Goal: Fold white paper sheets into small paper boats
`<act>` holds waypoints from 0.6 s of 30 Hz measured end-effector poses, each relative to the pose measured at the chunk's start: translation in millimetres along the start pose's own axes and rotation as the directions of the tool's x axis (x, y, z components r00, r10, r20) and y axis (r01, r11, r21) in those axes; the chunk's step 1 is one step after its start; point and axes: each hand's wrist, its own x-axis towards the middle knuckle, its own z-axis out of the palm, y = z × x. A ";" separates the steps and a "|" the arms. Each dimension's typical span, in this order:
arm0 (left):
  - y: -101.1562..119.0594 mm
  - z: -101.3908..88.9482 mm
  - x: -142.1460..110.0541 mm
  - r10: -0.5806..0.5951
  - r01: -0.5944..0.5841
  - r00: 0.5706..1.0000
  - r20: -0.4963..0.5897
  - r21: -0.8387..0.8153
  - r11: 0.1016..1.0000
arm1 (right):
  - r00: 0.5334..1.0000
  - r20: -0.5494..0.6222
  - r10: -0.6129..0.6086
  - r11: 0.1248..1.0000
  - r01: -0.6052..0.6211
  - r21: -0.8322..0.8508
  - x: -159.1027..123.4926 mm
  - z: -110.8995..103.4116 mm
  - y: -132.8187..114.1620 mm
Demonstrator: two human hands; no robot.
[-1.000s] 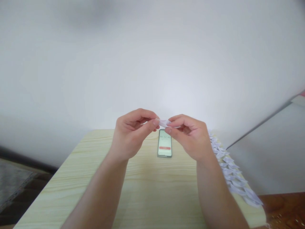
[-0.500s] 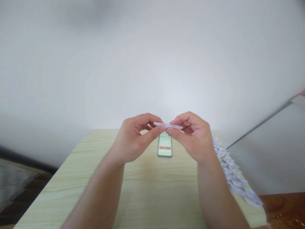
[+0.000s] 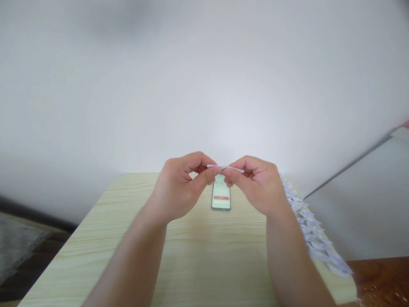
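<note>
A small piece of folded white paper (image 3: 224, 167), seen almost edge-on, is held above the far part of the table. My left hand (image 3: 183, 183) pinches its left half between thumb and fingers. On the other side, my right hand (image 3: 257, 183) grips the right half the same way, the two thumb tips nearly meeting at the middle. My fingers hide much of the paper's underside. Below the hands a phone (image 3: 221, 204) lies on the table, its screen lit with a timer and a red button; its top end is partly covered by my fingers.
Along the right edge of the light wooden table (image 3: 198, 256) lie several folded white paper pieces (image 3: 315, 236), partly behind my right forearm. A white wall (image 3: 204, 85) rises directly behind the table. Brown floor (image 3: 380, 281) shows at the lower right.
The paper has flattened and looks thinner, turned more edge-on. My right hand has shifted slightly, its fingers closer in under the paper. The left hand stays nearly in place.
</note>
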 end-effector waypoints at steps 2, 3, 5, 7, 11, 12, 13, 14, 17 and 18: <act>1.8 -1.5 -0.1 -0.022 0.022 1.000 0.002 0.011 1.000 | 0.999 0.041 0.009 1.000 -0.008 -0.007 0.4 -1.5 0.5; 2.2 -2.3 0.0 -0.032 0.032 0.999 0.008 0.010 0.999 | 0.998 0.062 0.009 1.000 -0.008 -0.020 0.5 -2.3 0.8; 2.1 -3.5 0.4 -0.049 0.049 0.998 0.028 0.003 0.999 | 0.996 0.090 0.009 0.998 -0.003 -0.064 0.5 -4.2 0.9; 1.2 -4.4 0.9 -0.053 0.054 0.997 0.055 -0.017 0.998 | 0.995 0.097 0.016 0.994 -0.005 -0.112 0.1 -6.2 0.4; -0.7 -7.5 1.4 -0.029 0.036 0.995 0.099 -0.061 0.997 | 0.995 0.095 0.014 0.988 0.001 -0.155 -1.4 -9.3 -0.8; -0.9 -8.7 1.4 -0.025 0.033 0.993 0.111 -0.064 0.997 | 0.995 0.100 0.007 0.989 0.008 -0.150 -1.7 -9.6 -0.9; -1.0 -10.1 1.4 -0.024 0.033 0.992 0.125 -0.063 0.997 | 0.995 0.104 0.000 0.991 0.014 -0.135 -2.0 -9.5 -0.8; -1.1 -11.4 1.4 -0.022 0.031 0.991 0.134 -0.063 0.998 | 0.994 0.107 -0.004 0.994 0.016 -0.112 -2.1 -9.2 -0.7; -1.9 -14.1 1.2 -0.024 0.032 0.991 0.132 -0.061 0.998 | 0.991 0.131 0.007 0.999 -0.002 -0.042 -1.8 -7.7 -0.4; -2.5 -14.5 1.3 -0.027 0.035 0.992 0.126 -0.063 0.997 | 0.989 0.151 0.014 0.999 -0.009 -0.030 -1.6 -7.3 -0.5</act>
